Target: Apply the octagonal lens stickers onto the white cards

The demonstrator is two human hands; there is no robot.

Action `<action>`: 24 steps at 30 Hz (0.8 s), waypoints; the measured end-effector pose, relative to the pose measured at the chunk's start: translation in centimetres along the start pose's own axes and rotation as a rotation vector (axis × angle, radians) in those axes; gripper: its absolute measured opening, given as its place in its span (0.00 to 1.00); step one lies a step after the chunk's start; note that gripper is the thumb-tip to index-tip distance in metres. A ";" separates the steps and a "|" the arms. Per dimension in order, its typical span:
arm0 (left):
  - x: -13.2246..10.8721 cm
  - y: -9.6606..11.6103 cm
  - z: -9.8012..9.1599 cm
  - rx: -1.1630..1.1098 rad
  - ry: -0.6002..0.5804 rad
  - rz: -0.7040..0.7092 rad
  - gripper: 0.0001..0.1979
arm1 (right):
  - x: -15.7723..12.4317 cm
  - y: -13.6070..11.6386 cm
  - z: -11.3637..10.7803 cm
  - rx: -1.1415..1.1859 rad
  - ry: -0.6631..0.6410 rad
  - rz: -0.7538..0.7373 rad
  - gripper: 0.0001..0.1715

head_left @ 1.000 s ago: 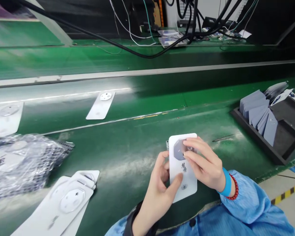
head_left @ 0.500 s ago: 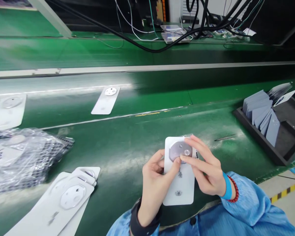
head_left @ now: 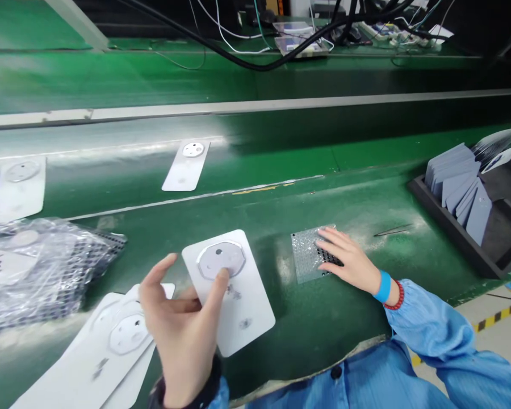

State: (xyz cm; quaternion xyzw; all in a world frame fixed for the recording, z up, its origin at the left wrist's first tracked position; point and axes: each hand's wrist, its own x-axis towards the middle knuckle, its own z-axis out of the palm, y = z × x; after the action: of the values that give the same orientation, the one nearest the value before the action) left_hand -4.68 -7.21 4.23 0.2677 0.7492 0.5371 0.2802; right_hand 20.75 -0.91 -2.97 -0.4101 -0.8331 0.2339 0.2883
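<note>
glossy green conveyor bench (head_left: 366, 187), black cables (head_left: 247, 59) behind

Marks on white card (head_left: 247, 309) illegible

The green bench (head_left: 306, 324) is bare between the white card (head_left: 238, 307) in the left hand (head_left: 179, 335) and the bubble sheet (head_left: 306, 255) under the right hand (head_left: 351, 262). A hand can pass there. Left of the card, a pile of white cards (head_left: 106, 352) and a crinkly bag (head_left: 38, 272) fill the bench. To the right, the way is free up to the black tray (head_left: 451, 233), with only a thin stick (head_left: 389, 231) lying there. Farther back, two cards (head_left: 186, 165) lie well apart on the belt (head_left: 281, 147).
</note>
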 end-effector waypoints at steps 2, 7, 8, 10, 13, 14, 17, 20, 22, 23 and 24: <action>0.7 -1.2 -0.5 0.067 -0.099 0.017 0.37 | -0.2 1.1 0.8 -0.081 -0.061 -0.053 0.13; 0.1 -2.8 2.5 0.289 -0.541 -0.032 0.15 | 0.3 0.0 0.6 0.040 0.130 -0.079 0.09; -0.3 -2.7 3.5 0.213 -0.640 -0.079 0.17 | 0.4 -0.6 0.2 0.065 0.160 -0.089 0.10; -1.3 -2.1 5.4 0.021 -0.782 -0.167 0.19 | 0.4 -1.7 -0.5 0.073 0.190 -0.111 0.12; -2.4 -1.5 7.3 -0.159 -0.839 -0.264 0.17 | 0.3 -2.8 -1.1 0.052 0.155 -0.148 0.15; -2.7 -1.5 7.6 -0.180 -0.829 -0.282 0.16 | 0.3 -3.0 -1.2 0.059 0.133 -0.153 0.16; -3.1 -1.8 8.0 -0.204 -0.791 -0.286 0.13 | 0.3 -3.1 -1.1 0.119 0.119 -0.135 0.15; -3.3 -2.1 7.9 -0.224 -0.778 -0.280 0.12 | 0.6 -3.0 -1.0 0.148 0.188 -0.123 0.12; -3.5 -2.2 7.9 -0.229 -0.792 -0.278 0.12 | 0.7 -3.0 -1.1 0.128 0.199 -0.139 0.09; -3.7 -2.3 7.9 -0.227 -0.796 -0.268 0.13 | 0.8 -3.1 -1.2 0.117 0.186 -0.147 0.09; -3.8 -2.3 7.9 -0.223 -0.794 -0.251 0.13 | 0.9 -3.1 -1.3 0.108 0.169 -0.155 0.09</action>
State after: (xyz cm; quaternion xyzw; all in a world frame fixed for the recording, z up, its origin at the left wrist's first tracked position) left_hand 3.29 -5.36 0.40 0.3283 0.5473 0.4320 0.6372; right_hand 19.43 -1.66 0.16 -0.3466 -0.8213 0.2199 0.3962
